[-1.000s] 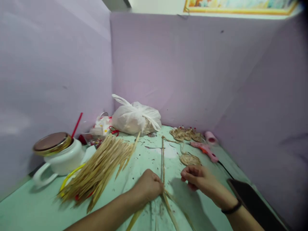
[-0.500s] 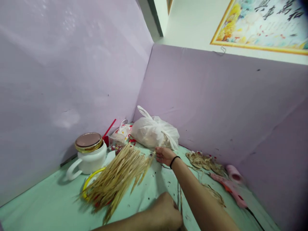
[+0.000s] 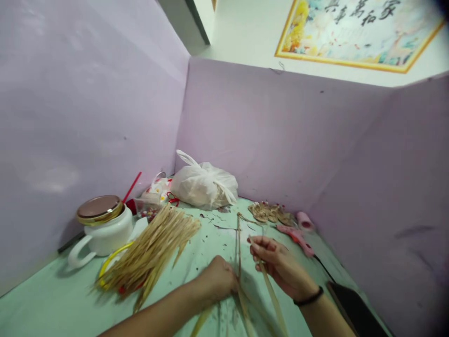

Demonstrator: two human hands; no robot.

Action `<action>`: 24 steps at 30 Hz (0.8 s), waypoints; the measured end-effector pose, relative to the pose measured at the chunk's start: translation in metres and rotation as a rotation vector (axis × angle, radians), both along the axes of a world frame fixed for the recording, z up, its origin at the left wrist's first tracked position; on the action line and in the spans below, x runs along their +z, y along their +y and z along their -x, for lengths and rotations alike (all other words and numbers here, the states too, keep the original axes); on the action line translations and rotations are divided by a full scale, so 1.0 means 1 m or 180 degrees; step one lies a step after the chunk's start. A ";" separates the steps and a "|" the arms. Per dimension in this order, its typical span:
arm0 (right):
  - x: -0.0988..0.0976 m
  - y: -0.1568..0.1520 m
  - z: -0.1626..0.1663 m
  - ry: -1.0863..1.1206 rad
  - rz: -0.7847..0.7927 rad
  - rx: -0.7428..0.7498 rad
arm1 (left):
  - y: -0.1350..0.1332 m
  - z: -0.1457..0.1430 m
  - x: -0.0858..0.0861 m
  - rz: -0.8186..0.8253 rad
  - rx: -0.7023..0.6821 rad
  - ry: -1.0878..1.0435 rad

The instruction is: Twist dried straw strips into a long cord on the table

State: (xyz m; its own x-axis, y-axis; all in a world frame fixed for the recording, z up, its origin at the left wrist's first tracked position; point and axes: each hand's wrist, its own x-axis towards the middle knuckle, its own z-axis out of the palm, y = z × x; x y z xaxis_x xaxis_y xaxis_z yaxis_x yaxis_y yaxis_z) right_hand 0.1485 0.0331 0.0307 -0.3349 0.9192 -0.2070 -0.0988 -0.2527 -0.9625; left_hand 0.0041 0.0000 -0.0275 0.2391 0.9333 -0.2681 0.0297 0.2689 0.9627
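Observation:
My left hand is closed in a fist on a braided straw cord that runs away from me across the green table. My right hand, just right of the cord, pinches a single flat straw strip that slants down toward the lower right. Loose straw ends fan out below my left fist. A thick bundle of straw strips lies to the left of both hands. A black band circles my right wrist.
A white lidded mug stands at the left by a yellow ring. A tied white plastic bag sits in the far corner. Woven straw pieces, a pink glue gun and a dark phone lie right. Purple walls enclose the table.
My right hand has come back from the straw bundle near the bag to beside the cord, now holding one strip. My left fist stayed on the cord.

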 end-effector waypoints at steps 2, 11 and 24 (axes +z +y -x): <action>-0.015 -0.026 -0.014 -0.0163 0.0205 -0.0091 | -0.003 0.001 0.009 0.0148 0.0071 0.0149; -0.048 -0.040 0.002 -0.0628 0.0147 -0.0301 | -0.006 0.008 0.018 0.0355 -0.0154 0.0306; -0.057 -0.044 0.007 -0.0826 0.0101 -0.0242 | -0.006 0.005 0.020 0.0254 -0.0251 0.0435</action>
State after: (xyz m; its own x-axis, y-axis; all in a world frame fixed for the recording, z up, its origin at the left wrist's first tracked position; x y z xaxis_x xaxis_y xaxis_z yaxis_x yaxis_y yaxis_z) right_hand 0.1415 -0.0112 -0.0260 -0.1973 0.9314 -0.3060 0.1302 -0.2845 -0.9498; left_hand -0.0009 -0.0063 -0.0076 0.2669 0.8875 -0.3757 0.1830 0.3361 0.9239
